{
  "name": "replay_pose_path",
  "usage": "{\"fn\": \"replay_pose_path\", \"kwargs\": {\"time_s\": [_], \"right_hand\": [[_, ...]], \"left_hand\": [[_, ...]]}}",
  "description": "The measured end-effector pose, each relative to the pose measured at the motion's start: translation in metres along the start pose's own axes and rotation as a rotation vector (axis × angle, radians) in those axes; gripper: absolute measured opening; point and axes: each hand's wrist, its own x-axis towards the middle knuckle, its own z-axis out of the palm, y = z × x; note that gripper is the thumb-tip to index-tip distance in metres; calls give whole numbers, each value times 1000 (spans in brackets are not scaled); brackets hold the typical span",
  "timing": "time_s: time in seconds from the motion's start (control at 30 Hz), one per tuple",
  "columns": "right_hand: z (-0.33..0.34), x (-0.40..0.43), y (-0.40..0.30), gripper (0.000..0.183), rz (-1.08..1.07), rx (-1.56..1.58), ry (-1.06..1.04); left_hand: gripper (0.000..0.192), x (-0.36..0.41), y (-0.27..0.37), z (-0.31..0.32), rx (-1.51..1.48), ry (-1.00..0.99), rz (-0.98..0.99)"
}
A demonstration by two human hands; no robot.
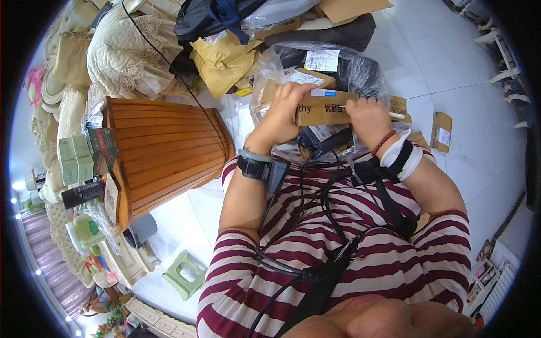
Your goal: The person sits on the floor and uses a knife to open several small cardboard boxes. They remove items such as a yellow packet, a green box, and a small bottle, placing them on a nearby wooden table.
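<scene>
A brown cardboard box (325,107) with printing and a small blue label lies between my hands, above my lap. My left hand (285,110) grips its left end, thumb below and fingers over the top. At its right end, my right hand (367,116) is closed round a thin white stick-like tool (396,115), whose tip shows beside the little-finger side; what kind of tool it is I cannot tell. Under and behind the box, a clear plastic bag (374,78) holds more cardboard boxes and dark packets with labels.
A slatted wooden stand (169,143) is at the left, bearing green boxes (76,158) and a black bottle (83,193). Beyond the bag lie a yellow padded mailer (226,63) and a dark backpack (203,21). A small carton (441,132) and a green stool (184,274) stand on the floor.
</scene>
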Motion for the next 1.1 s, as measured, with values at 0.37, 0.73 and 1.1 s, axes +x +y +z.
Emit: {"fn": "replay_pose_path", "kwargs": {"time_s": [0.37, 0.73, 1.1], "right_hand": [[-28, 4, 15, 13, 73, -93, -165], [-82, -5, 3, 12, 125, -43, -216], [-99, 8, 15, 9, 135, 157, 91]], "left_hand": [[95, 1, -13, 5, -116, 36, -86], [105, -5, -16, 1, -181, -70, -96], [90, -4, -20, 3, -103, -56, -106]]}}
